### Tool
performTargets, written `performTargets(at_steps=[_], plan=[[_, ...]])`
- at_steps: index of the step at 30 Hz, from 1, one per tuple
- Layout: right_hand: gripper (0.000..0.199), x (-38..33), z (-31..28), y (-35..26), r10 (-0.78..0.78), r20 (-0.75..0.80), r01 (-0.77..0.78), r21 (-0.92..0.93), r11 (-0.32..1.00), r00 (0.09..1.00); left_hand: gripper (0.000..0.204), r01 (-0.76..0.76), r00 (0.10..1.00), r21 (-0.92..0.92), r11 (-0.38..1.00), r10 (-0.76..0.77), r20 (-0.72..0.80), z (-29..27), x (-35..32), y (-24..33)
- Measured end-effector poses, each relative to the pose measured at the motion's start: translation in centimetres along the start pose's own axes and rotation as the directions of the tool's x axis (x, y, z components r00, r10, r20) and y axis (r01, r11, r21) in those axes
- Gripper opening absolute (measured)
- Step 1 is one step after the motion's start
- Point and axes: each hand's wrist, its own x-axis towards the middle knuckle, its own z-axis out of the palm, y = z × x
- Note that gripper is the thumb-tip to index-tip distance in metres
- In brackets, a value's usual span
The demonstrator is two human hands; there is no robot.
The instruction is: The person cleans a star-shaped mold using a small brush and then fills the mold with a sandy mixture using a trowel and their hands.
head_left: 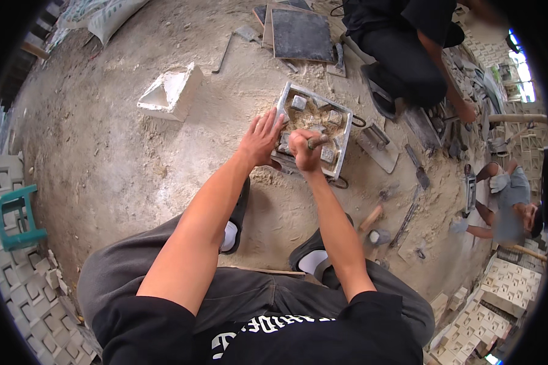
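Observation:
A square metal mold frame (349, 131) lies on the dusty ground in front of me, with loop handles on its right side. Inside it are several pale square blocks and crumbly tan mix (316, 114). My left hand (263, 141) is open, its outstretched fingers lying against the frame's left edge. Over the lower middle of the frame, my right hand (304, 152) is closed around the handle of a wooden-handled tool (316, 142). The tool's working end is hard to make out among the blocks and mix.
A white block with a hollow (172, 92) stands left; dark boards (301, 35) lie beyond. Right of the mold are a steel float (377, 146), a small trowel (421, 175) and a wooden-handled hammer (372, 216). One person kneels (402, 67) far right; another works at right. A green stool (19, 218) stands left.

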Motion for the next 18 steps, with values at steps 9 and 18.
performTargets(at_steps=[9, 18], plan=[[0.038, 1.4, 0.5, -4.3, 0.022, -0.039, -0.016, 0.167, 0.986, 0.999, 0.154, 0.121, 0.993, -0.121, 0.985, -0.119, 0.022, 0.7, -1.0, -0.5], [0.036, 0.0, 1.5, -4.9, -0.078, 0.015, 0.079, -0.187, 0.979, 0.997, 0.152, 0.172, 0.980, -0.183, 0.968, -0.188, -0.069, 1.9, -1.1, -1.0]])
